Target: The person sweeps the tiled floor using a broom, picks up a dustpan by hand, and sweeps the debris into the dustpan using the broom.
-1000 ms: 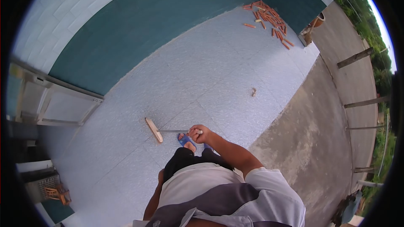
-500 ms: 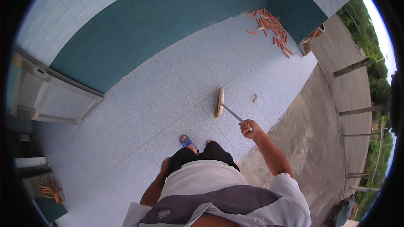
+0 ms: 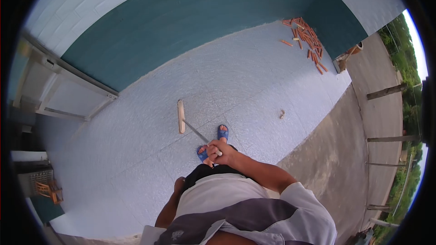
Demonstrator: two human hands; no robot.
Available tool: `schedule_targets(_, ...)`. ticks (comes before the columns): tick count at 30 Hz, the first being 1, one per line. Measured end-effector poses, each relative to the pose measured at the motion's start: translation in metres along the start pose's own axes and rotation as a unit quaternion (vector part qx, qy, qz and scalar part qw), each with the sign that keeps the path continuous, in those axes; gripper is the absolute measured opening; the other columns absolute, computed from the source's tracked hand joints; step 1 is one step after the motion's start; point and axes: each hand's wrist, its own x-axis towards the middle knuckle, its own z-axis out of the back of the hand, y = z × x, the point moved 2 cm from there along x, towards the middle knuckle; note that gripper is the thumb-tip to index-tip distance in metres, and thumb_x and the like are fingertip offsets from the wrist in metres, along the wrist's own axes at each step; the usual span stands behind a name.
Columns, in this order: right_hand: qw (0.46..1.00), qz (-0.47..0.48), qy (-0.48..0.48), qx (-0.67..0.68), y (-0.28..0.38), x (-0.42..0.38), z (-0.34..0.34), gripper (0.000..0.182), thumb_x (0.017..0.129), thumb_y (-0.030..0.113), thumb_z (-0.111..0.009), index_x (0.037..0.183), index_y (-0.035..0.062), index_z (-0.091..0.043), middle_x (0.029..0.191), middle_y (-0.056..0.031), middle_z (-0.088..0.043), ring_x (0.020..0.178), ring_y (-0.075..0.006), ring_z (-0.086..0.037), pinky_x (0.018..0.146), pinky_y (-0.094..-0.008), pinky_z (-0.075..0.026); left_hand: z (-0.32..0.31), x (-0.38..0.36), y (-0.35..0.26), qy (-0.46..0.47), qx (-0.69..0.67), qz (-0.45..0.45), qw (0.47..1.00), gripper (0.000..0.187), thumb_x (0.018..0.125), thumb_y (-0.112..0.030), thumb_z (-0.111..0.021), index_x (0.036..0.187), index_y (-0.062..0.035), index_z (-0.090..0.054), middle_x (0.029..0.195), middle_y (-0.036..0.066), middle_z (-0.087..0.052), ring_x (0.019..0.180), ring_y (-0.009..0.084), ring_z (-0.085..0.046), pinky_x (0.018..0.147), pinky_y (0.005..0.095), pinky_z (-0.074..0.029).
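Note:
My right hand is closed around the upper end of a broom's thin grey handle, with the pale handle tip poking out below the fist. The broom has a long, narrow, wood-coloured head, which is at the speckled tile floor, ahead and to the left of my feet. My left hand hangs at my left hip beside the black shorts; its fingers are mostly hidden. A small pale brown clump lies on the tiles to the right, apart from the broom.
Several reddish-brown stick-like pieces are scattered in the far right corner by the green wall. A white-framed door stands at the left, a small wooden chair at lower left. The tiles meet rough concrete on the right.
My right hand has swung the broom leftward across the tiles and in front of my body. My right foot has come forward. The left hand stays by my hip.

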Motion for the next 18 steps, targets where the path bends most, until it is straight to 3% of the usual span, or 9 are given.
schedule_targets(1, 0.999, -0.044, -0.007, 0.009, 0.001, 0.018, -0.003, 0.004, 0.073, 0.007, -0.043, 0.071, 0.0042, -0.04, 0.048, 0.0038, -0.037, 0.038, -0.0037, -0.037, 0.035, -0.0176, -0.025, 0.002, -0.008, -0.004, -0.028, -0.02, 0.006, 0.999, 0.026, 0.071, -0.026, -0.047, 0.077, -0.0035, -0.059, 0.08, 0.018, -0.056, 0.079, 0.0323, -0.053, 0.069, 0.0389, -0.042)
schedule_targets(3, 0.997, -0.079, 0.007, 0.003, 0.005, 0.059, -0.005, 0.005, 0.073, 0.007, -0.043, 0.07, 0.0036, -0.04, 0.048, 0.004, -0.037, 0.038, -0.003, -0.038, 0.035, -0.0171, -0.026, 0.005, -0.02, -0.017, -0.064, -0.044, 0.019, 0.997, 0.025, 0.072, -0.025, -0.047, 0.077, -0.0043, -0.059, 0.08, 0.018, -0.056, 0.078, 0.0322, -0.054, 0.068, 0.0388, -0.042)
schedule_targets(5, 0.994, -0.111, 0.027, -0.003, 0.017, 0.096, -0.003, 0.005, 0.073, 0.007, -0.043, 0.07, 0.0029, -0.04, 0.048, 0.0041, -0.037, 0.038, -0.0023, -0.039, 0.035, -0.0167, -0.026, 0.005, -0.03, -0.024, -0.081, -0.078, 0.096, 0.989, 0.023, 0.073, -0.024, -0.046, 0.077, -0.0057, -0.06, 0.08, 0.017, -0.057, 0.076, 0.032, -0.054, 0.067, 0.0389, -0.043)
schedule_targets(6, 0.992, -0.119, 0.027, -0.021, 0.023, 0.113, 0.0, 0.006, 0.073, 0.007, -0.043, 0.07, 0.0027, -0.04, 0.048, 0.0042, -0.037, 0.038, -0.0021, -0.039, 0.034, -0.0168, -0.026, -0.016, -0.019, 0.004, -0.064, 0.003, 0.025, 0.998, 0.024, 0.073, -0.024, -0.046, 0.076, -0.0049, -0.059, 0.082, 0.017, -0.056, 0.075, 0.0321, -0.054, 0.066, 0.0399, -0.043)
schedule_targets(8, 0.99, -0.131, 0.03, -0.037, 0.035, 0.125, -0.002, 0.006, 0.073, 0.007, -0.043, 0.07, 0.0025, -0.04, 0.048, 0.0044, -0.037, 0.037, -0.0018, -0.039, 0.034, -0.0168, -0.026, -0.006, -0.032, -0.022, -0.044, 0.015, 0.07, 0.996, 0.024, 0.073, -0.024, -0.046, 0.077, -0.004, -0.058, 0.081, 0.017, -0.056, 0.074, 0.0326, -0.054, 0.065, 0.0408, -0.043)
schedule_targets(9, 0.991, -0.118, 0.0, -0.056, 0.047, 0.124, -0.003, 0.01, 0.073, 0.006, -0.043, 0.078, -0.0009, -0.039, 0.048, 0.0039, -0.038, 0.037, -0.0024, -0.039, 0.033, -0.0166, -0.025, -0.011, -0.037, -0.025, -0.097, 0.001, 0.04, 0.994, 0.023, 0.073, -0.023, -0.045, 0.079, -0.0031, -0.056, 0.078, 0.018, -0.055, 0.074, 0.0333, -0.054, 0.064, 0.0413, -0.043)
schedule_targets(10, 0.991, -0.104, -0.031, -0.074, 0.06, 0.122, -0.002, 0.018, 0.073, 0.006, -0.043, 0.087, -0.0043, -0.037, 0.049, 0.0034, -0.038, 0.036, -0.003, -0.038, 0.032, -0.0164, -0.025, -0.011, -0.033, -0.025, -0.096, 0.002, 0.043, 0.994, 0.023, 0.073, -0.023, -0.045, 0.079, -0.0031, -0.056, 0.078, 0.018, -0.055, 0.074, 0.0333, -0.054, 0.064, 0.0413, -0.043)
schedule_targets(16, 0.99, -0.04, -0.012, 0.131, 0.175, 0.017, 0.045, 0.025, 0.076, 0.008, -0.038, 0.093, -0.0096, -0.033, 0.047, 0.0017, -0.038, 0.037, -0.006, -0.042, 0.032, -0.017, -0.028, -0.028, 0.022, -0.031, -0.075, -0.029, 0.015, 0.997, 0.022, 0.073, -0.021, -0.045, 0.079, -0.0028, -0.056, 0.077, 0.018, -0.055, 0.074, 0.0334, -0.054, 0.064, 0.0414, -0.043)
schedule_targets(18, 0.988, 0.01, -0.051, 0.149, 0.208, -0.04, 0.065, 0.023, 0.078, 0.009, -0.036, 0.092, -0.0087, -0.033, 0.048, 0.0012, -0.037, 0.036, -0.0061, -0.04, 0.031, -0.017, -0.027, -0.028, 0.038, -0.036, -0.069, -0.039, 0.004, 0.997, 0.022, 0.073, -0.021, -0.045, 0.079, -0.0027, -0.056, 0.076, 0.018, -0.055, 0.074, 0.0334, -0.054, 0.064, 0.0415, -0.043)
